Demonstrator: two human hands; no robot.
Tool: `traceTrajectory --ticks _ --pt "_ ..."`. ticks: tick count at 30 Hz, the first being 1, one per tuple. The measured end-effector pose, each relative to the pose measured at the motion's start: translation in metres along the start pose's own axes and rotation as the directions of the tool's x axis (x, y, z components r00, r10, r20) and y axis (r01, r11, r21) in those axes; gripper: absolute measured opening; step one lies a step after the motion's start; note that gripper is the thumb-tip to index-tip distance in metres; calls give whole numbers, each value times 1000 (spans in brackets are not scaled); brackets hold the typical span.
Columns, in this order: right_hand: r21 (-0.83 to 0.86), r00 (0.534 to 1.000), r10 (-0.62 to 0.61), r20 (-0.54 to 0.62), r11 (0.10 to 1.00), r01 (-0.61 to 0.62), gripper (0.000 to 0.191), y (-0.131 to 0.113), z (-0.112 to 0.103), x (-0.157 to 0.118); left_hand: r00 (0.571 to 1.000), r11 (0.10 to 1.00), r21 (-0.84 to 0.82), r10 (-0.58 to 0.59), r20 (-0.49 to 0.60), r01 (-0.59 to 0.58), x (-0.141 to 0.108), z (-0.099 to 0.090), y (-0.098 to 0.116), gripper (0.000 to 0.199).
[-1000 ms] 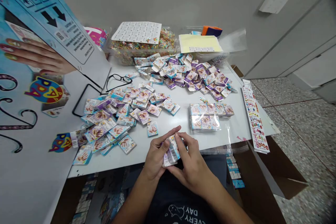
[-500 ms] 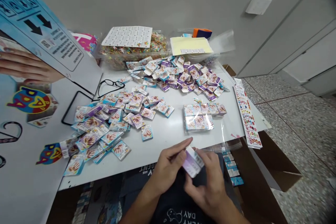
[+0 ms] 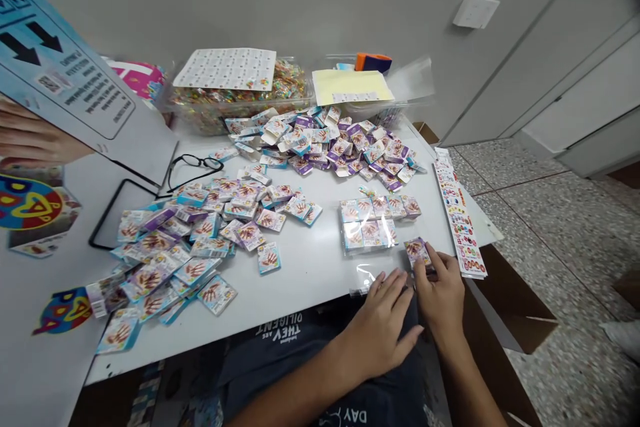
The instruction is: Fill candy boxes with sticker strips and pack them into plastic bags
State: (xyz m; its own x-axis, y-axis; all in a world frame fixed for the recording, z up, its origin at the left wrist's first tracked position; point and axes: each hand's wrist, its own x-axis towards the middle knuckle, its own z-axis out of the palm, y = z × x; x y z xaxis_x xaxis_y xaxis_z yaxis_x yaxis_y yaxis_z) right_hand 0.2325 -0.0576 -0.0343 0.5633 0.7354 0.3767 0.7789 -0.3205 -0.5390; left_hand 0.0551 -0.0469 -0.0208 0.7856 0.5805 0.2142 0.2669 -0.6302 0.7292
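Note:
My left hand [image 3: 383,323] lies flat with its fingers stretched out over the table's front edge, on the open end of a clear plastic bag [image 3: 364,273]. Two rows of small printed cardboard boxes [image 3: 371,232] sit in that bag. To the right of the bag, my right hand [image 3: 443,290] grips a small purple-and-white box [image 3: 417,251] by its near end, printed hand picture facing up. That box is close to the tabletop; contact is not clear.
Closed boxes [image 3: 200,240] pile up at left, near eyeglasses [image 3: 200,161]. Open-ended boxes [image 3: 345,147] lie behind, before a bin of shiny packets [image 3: 215,103]. Sticker sheets [image 3: 460,220] line the right edge. A large printed carton [image 3: 60,147] stands left; brown cartons [image 3: 520,293] sit below.
The small box has moved from between both hands over my lap to the table beside the bag, in my right hand. My left hand has let go of it and spread onto the bag's end.

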Motion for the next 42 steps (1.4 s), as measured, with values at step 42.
traceTrajectory --ticks 42 --pt "254 981 59 183 961 -105 66 11 51 38 959 959 265 168 -228 -105 -3 14 -12 31"
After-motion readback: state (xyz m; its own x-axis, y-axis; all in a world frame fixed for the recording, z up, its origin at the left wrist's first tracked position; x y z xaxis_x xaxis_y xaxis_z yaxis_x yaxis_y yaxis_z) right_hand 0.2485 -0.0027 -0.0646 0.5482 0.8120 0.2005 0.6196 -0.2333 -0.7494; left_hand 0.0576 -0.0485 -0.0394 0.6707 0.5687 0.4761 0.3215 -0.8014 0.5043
